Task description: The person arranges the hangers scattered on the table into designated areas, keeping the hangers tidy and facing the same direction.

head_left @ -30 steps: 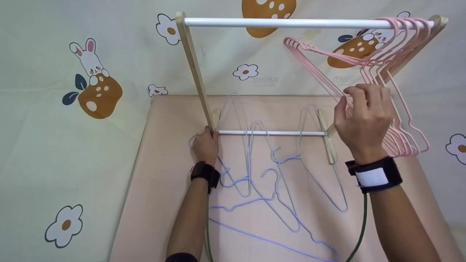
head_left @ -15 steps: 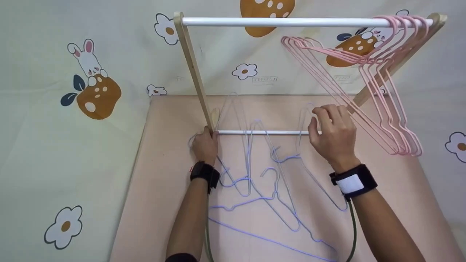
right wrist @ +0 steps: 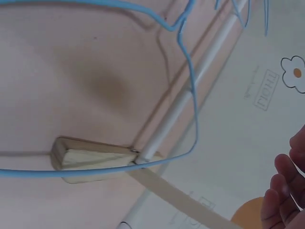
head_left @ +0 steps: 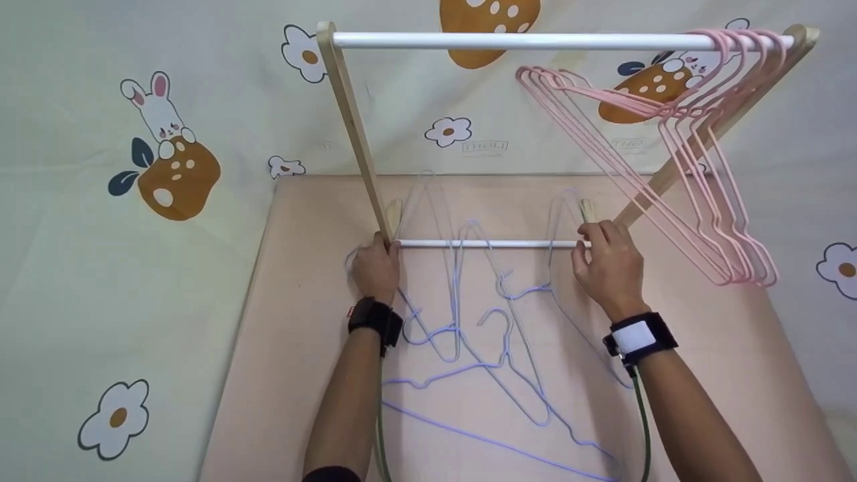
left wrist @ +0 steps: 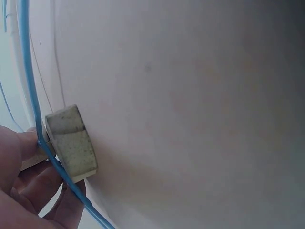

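A small clothes rack has wooden posts (head_left: pixel 355 134) and a white top bar (head_left: pixel 535 41). My left hand (head_left: pixel 375 271) grips the rack's lower left corner; in the left wrist view its fingers curl about the wood beside the foot (left wrist: pixel 71 140), and a blue wire (left wrist: pixel 31 81) crosses in front. By the lower right corner is my right hand (head_left: pixel 610 271). The right wrist view shows its loosely bent fingers (right wrist: pixel 281 191) apart from the right foot (right wrist: pixel 95 160), holding nothing. Several pink hangers (head_left: pixel 669 114) hang at the top bar's right end.
Several blue wire hangers (head_left: pixel 499 442) lie overlapping on the pink surface (head_left: pixel 294 375), some across the white lower bar (head_left: pixel 522 244). A patterned cloth (head_left: pixel 221 268) covers the back and sides. Green cables (head_left: pixel 645 428) run from both wristbands.
My right hand has moved left and down from the pink hangers to the rack's lower right corner. The pink hangers have shifted slightly. My left hand has stayed in place.
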